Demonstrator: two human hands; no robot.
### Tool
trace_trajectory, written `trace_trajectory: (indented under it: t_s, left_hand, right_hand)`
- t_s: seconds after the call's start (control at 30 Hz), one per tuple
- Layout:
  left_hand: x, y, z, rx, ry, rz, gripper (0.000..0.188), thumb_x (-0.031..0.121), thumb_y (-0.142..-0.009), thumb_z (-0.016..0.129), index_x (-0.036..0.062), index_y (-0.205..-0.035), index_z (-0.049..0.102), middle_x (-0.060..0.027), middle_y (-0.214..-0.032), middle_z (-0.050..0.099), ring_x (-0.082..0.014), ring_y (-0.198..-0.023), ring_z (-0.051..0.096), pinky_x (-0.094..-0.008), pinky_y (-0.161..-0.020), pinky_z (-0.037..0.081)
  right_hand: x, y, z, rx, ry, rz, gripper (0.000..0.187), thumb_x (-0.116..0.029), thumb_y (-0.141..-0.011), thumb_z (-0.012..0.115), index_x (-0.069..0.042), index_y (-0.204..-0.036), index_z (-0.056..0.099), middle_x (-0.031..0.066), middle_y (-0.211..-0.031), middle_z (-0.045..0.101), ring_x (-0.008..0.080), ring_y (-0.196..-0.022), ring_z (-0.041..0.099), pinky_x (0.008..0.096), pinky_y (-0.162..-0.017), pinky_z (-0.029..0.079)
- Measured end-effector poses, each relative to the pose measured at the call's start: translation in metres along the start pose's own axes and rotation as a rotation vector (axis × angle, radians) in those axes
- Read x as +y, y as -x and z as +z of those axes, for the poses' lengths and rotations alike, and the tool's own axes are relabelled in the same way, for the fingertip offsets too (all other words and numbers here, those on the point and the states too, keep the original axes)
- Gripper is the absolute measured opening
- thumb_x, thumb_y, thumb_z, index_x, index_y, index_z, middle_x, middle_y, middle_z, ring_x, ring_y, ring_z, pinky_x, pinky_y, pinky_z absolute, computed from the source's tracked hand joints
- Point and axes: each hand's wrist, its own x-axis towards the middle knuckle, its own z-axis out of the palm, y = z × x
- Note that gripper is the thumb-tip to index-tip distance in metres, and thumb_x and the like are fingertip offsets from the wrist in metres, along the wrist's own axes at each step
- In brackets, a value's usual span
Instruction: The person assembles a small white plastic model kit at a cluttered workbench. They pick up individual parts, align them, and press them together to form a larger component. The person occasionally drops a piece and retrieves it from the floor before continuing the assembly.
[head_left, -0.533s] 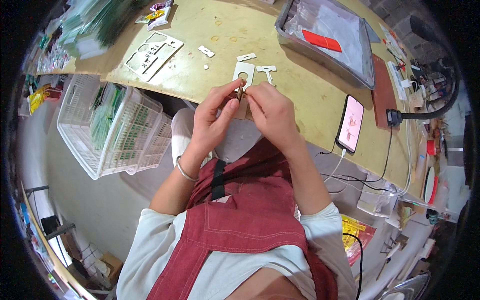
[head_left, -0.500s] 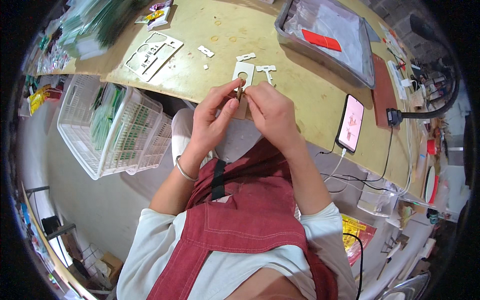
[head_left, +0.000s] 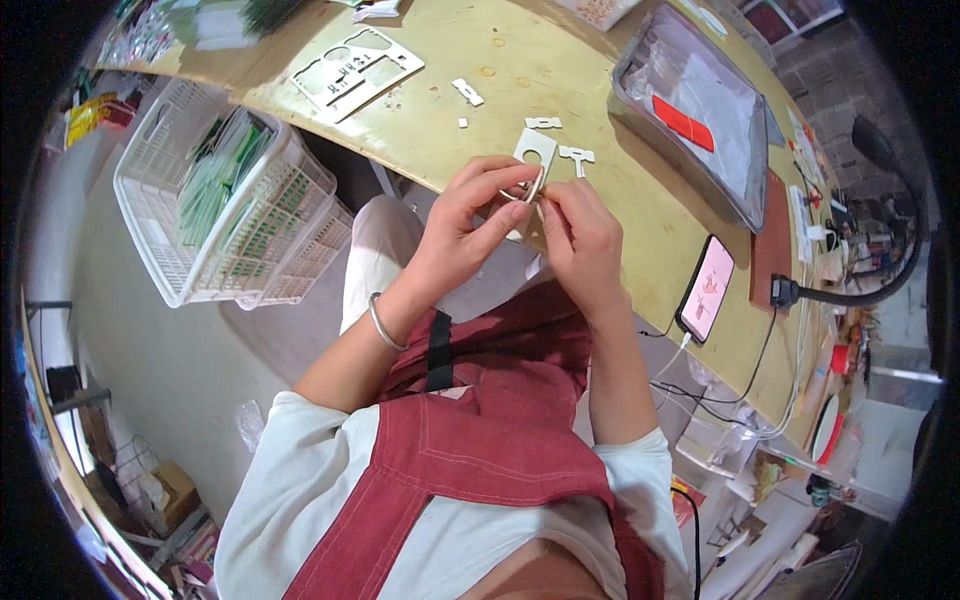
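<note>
Near the table's front edge, both hands meet around thin, pale round pieces [head_left: 537, 186] seen nearly edge-on; their exact number is hard to make out. My left hand [head_left: 465, 228] pinches them between thumb and fingers. My right hand [head_left: 584, 240] is closed at their right edge, its fingertips partly hidden. Just beyond lies a flat rectangular plate with a round hole [head_left: 537, 142], partly covered by my hands. Around it rest a small notched piece [head_left: 543, 123], a T-shaped piece [head_left: 577, 156], another notched piece [head_left: 467, 92] and a tiny square [head_left: 463, 123].
A cut-out sheet [head_left: 347, 92] lies on the table [head_left: 430, 140] at the far left. To the right stand a grey plastic tub [head_left: 690, 178] with a red packet [head_left: 683, 123] and a cabled phone [head_left: 706, 288]. White baskets [head_left: 150, 235] stand left of the table, below its top.
The view has shifted, so the table things appear farther right. The round pieces have turned and show more of their curved rims. Both hands still hold them together.
</note>
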Motion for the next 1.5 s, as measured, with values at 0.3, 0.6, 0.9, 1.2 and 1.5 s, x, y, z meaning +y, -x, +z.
trace_trajectory:
  t_s: [0.3, 0.6, 0.9, 1.2, 1.5]
  left_hand:
    - [-0.003, 0.0, -0.003, 0.003, 0.096, -0.018, 0.037, 0.005, -0.1, 0.07, 0.0035, -0.137, 0.07, -0.0114, -0.13, 0.065, -0.0185, -0.109, 0.067, -0.0302, -0.09, 0.056]
    - [-0.006, 0.001, 0.014, 0.11, -0.061, 0.107, 0.037, 0.007, -0.098, 0.074, 0.0053, -0.135, 0.071, -0.0124, -0.129, 0.067, -0.02, -0.107, 0.069, -0.0312, -0.09, 0.057]
    - [-0.013, 0.004, 0.022, 0.178, -0.102, 0.148, 0.035, 0.006, -0.095, 0.078, 0.0039, -0.129, 0.073, -0.0143, -0.125, 0.07, -0.0221, -0.102, 0.073, -0.0321, -0.086, 0.058]
    - [-0.01, 0.002, 0.029, 0.179, -0.219, 0.25, 0.037, 0.003, -0.091, 0.079, 0.0036, -0.128, 0.074, -0.0156, -0.123, 0.069, -0.03, -0.106, 0.07, -0.0373, -0.089, 0.058]
    - [0.002, -0.006, 0.031, 0.112, -0.366, 0.316, 0.037, 0.001, -0.089, 0.08, 0.0037, -0.126, 0.074, -0.0156, -0.117, 0.07, -0.0329, -0.105, 0.07, -0.039, -0.088, 0.058]
  right_hand:
    - [-0.008, -0.001, 0.005, 0.027, 0.025, 0.031, 0.008, 0.0, -0.097, 0.066, 0.0, -0.105, 0.067, 0.0155, -0.098, 0.064, 0.0319, -0.086, 0.066, 0.039, -0.075, 0.053]
    - [-0.008, 0.01, 0.016, 0.172, -0.141, 0.107, 0.016, 0.007, -0.097, 0.062, 0.005, -0.111, 0.068, 0.0171, -0.107, 0.068, 0.0297, -0.093, 0.068, 0.0368, -0.082, 0.055]
    - [0.0, 0.017, 0.015, 0.186, -0.24, 0.13, 0.017, 0.0, -0.097, 0.063, 0.006, -0.113, 0.068, 0.0149, -0.108, 0.067, 0.0242, -0.092, 0.066, 0.0322, -0.082, 0.053]
    - [-0.012, 0.018, 0.01, 0.208, -0.309, 0.274, 0.022, -0.008, -0.096, 0.068, 0.005, -0.113, 0.068, 0.0099, -0.104, 0.067, 0.0178, -0.091, 0.066, 0.0306, -0.079, 0.055]
    - [-0.025, 0.024, 0.002, 0.288, -0.781, 0.59, 0.02, -0.009, -0.105, 0.061, 0.006, -0.113, 0.07, 0.0071, -0.097, 0.073, 0.0128, -0.083, 0.071, 0.0279, -0.076, 0.061]
